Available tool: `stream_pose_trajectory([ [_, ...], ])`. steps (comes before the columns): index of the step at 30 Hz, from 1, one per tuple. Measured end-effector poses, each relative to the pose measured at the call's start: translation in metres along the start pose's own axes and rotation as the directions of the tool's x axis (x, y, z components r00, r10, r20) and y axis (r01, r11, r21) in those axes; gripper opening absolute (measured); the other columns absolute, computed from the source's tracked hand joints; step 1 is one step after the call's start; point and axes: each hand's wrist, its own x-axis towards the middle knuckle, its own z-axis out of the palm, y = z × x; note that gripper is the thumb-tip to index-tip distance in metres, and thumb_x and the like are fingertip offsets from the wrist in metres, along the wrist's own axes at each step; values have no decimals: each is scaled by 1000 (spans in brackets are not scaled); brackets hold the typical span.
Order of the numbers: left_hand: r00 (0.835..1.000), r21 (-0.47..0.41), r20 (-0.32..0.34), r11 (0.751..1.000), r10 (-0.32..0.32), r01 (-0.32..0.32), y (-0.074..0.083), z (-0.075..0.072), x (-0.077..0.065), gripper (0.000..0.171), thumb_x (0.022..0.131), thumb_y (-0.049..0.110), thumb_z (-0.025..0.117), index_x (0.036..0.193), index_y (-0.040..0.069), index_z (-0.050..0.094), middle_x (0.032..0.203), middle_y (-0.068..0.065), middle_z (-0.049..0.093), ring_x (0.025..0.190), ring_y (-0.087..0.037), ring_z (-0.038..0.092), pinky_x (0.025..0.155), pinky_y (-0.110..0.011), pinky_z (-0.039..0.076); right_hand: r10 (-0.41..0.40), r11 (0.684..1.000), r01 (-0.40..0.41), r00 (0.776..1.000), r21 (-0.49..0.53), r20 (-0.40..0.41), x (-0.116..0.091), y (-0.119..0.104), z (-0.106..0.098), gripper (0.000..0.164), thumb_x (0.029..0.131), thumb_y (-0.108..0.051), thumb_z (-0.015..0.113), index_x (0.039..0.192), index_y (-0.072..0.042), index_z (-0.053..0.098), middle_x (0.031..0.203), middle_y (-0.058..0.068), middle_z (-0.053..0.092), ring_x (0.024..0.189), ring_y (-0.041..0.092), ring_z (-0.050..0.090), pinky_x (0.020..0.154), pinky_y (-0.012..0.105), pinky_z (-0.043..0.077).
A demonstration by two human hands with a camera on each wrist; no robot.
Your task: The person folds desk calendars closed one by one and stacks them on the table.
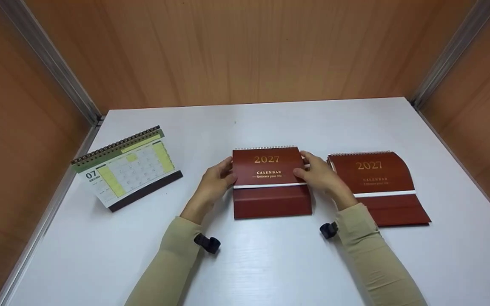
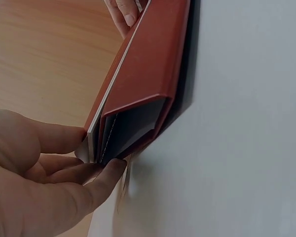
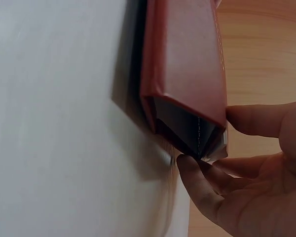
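A dark red desk calendar [image 1: 272, 203] with gold "2027" lettering, a top wire binding and a white strip across its front is in the middle of the white table. My left hand [image 1: 216, 182] grips its left side, thumb on the front edge and fingers behind. On the opposite side my right hand [image 1: 322, 175] holds it the same way, thumb on the cover. Seen from the left wrist, the folded stand of the calendar [image 2: 145, 59] forms a hollow dark-lined end above the fingers. The right wrist view shows the matching hollow end of the calendar [image 3: 187, 59].
A second red 2027 calendar [image 1: 381, 182], its cover bowed at the right, stands just right of my right hand. At the left, an angled calendar [image 1: 136, 172] shows page 07 in green and yellow. Wooden panels [image 1: 245, 55] enclose the white table [image 1: 245, 263].
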Motion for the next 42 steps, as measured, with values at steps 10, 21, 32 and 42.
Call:
stream_pose_trajectory([
  [10,1000,12,4,1000,14,-14,-3,0,2,64,106,-1,56,165,-1,30,160,-24,48,148,-35,48,119,-41,45,3,1000,-3,1000,17,15,0,0,1,71,108,-11,57,166,6,19,158,33,44,146,47,47,123,56,37],
  [21,1000,74,-9,997,2,-2,-3,-2,1,64,107,1,56,165,0,32,160,-22,49,151,-33,44,124,-43,39,15,1000,-14,999,-8,29,0,1,3,73,107,-13,58,167,4,19,160,31,44,146,46,46,125,55,33],
  [32,1000,94,5,996,-9,8,-3,-3,-1,68,107,3,57,168,8,29,161,-21,48,151,-33,45,125,-46,37,4,1000,-5,998,18,57,-2,0,1,74,108,-13,59,168,3,17,161,31,42,147,46,45,125,54,34],
  [42,1000,135,-11,990,-26,27,0,-2,1,65,108,17,57,168,14,32,167,-18,41,151,-37,44,123,-55,38,24,998,-28,997,60,68,-2,0,-3,77,108,-17,60,169,-1,15,164,30,38,151,45,39,127,54,31],
])
